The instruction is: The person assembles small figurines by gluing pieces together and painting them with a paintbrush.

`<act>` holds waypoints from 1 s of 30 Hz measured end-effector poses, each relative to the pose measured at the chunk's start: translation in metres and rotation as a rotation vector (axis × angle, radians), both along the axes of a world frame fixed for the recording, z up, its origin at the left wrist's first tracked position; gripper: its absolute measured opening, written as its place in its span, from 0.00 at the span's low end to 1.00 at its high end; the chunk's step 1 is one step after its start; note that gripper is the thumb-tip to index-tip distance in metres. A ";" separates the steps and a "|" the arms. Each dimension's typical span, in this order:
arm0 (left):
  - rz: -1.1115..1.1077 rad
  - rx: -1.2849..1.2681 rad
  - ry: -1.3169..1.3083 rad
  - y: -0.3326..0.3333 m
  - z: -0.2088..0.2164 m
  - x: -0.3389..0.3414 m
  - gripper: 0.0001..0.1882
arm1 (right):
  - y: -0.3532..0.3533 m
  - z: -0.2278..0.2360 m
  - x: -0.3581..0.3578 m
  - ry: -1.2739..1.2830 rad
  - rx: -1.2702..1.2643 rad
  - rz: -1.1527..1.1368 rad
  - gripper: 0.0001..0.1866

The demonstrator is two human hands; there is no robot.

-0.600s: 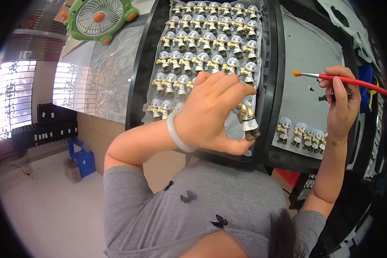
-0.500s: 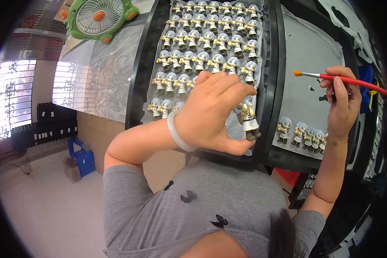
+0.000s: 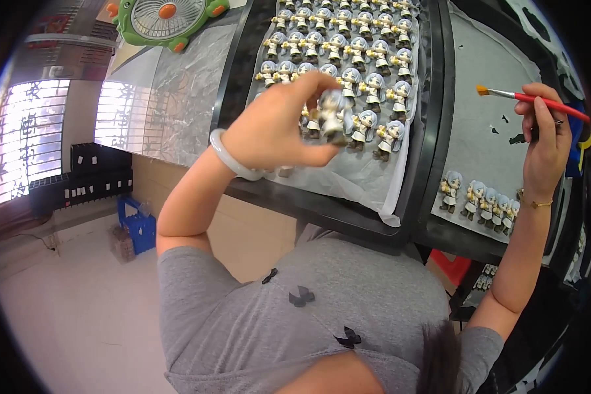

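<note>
My left hand (image 3: pixel 279 125) is over the near part of a lined black tray (image 3: pixel 322 207). Between its thumb and forefinger it grips a small painted figurine (image 3: pixel 335 115), grey-haired and white-coated, blurred by motion. Rows of matching figurines (image 3: pixel 358 52) stand in the tray; my hand and wrist hide some of the nearer ones. At the right, my right hand (image 3: pixel 546 134) pinches a red-handled paintbrush (image 3: pixel 551 104), its orange-brown bristles pointing left. That hand is above a second lined tray (image 3: pixel 479 134).
Several figurines (image 3: pixel 484 202) stand along the second tray's near edge, and dark scraps (image 3: pixel 505 119) lie on its liner. A green fan (image 3: pixel 171 20) stands at the far left. On the floor is a blue crate (image 3: pixel 136 226), close to black bins (image 3: pixel 85 180).
My left hand has moved left and away from me over the tray, carrying the figurine with it. The brush remains in my right hand. The whole view has shifted slightly.
</note>
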State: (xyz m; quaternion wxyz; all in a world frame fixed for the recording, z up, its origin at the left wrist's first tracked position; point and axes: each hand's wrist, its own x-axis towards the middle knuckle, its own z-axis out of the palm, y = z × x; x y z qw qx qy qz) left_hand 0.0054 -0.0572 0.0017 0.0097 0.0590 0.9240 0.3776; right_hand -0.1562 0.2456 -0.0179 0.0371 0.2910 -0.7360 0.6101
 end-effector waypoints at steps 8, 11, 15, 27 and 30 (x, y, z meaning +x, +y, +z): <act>-0.395 -0.584 -0.143 0.000 -0.041 0.032 0.34 | 0.011 0.009 0.002 0.065 -0.120 0.028 0.11; -0.448 -0.709 -0.132 0.007 -0.040 0.028 0.34 | 0.018 0.011 0.002 0.071 -0.183 -0.004 0.11; -0.374 -0.665 -0.156 0.018 -0.017 0.016 0.31 | 0.004 0.006 -0.006 0.081 -0.250 -0.030 0.10; -0.876 -0.922 -0.249 0.212 -0.042 -0.095 0.13 | 0.003 0.010 -0.013 0.060 -0.241 -0.099 0.06; -0.846 -0.864 -0.282 0.207 -0.039 -0.093 0.13 | 0.010 0.012 -0.012 0.042 -0.284 -0.110 0.07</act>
